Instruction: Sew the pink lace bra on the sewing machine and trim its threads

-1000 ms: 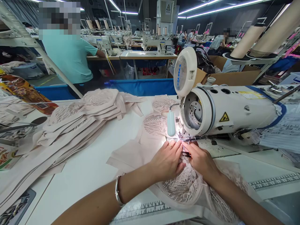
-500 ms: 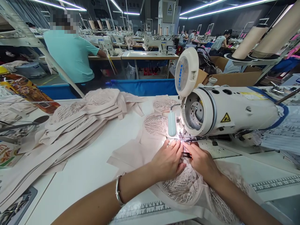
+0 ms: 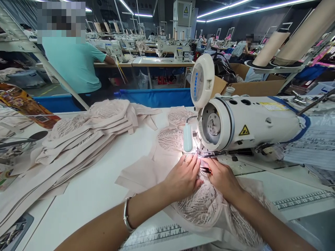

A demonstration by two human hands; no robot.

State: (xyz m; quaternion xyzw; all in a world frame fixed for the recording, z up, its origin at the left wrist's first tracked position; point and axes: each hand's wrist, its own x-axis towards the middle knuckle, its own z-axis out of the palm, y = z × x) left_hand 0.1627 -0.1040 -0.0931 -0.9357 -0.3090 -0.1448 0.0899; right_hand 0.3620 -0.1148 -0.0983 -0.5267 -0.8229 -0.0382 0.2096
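Under the sewing machine's [image 3: 259, 118] lit needle area lies a pale pink lace bra piece [image 3: 201, 205], its lace cups spread toward me and behind the needle. My left hand [image 3: 181, 177] is closed on the fabric just left of the needle, fingers together and thumb tucked near the lace. Close beside it, my right hand [image 3: 221, 176] is closed around small dark thread snips [image 3: 206, 169], whose blades point left out of the fingers. Its fingertips also touch the fabric by the needle. The snips' handles are hidden in the palm.
A stack of pink lace pieces [image 3: 86, 139] covers the table's left side, near a drink bottle [image 3: 28, 106]. A small lamp [image 3: 187, 137] hangs by the needle. Thread cones [image 3: 272, 47] stand at right. A person in a teal shirt [image 3: 69, 64] sits beyond the table.
The camera view has shifted slightly, so the scene sits further left. Inside the machine's open head the mechanism has turned. Both hands stay at the needle with nearly the same hold.
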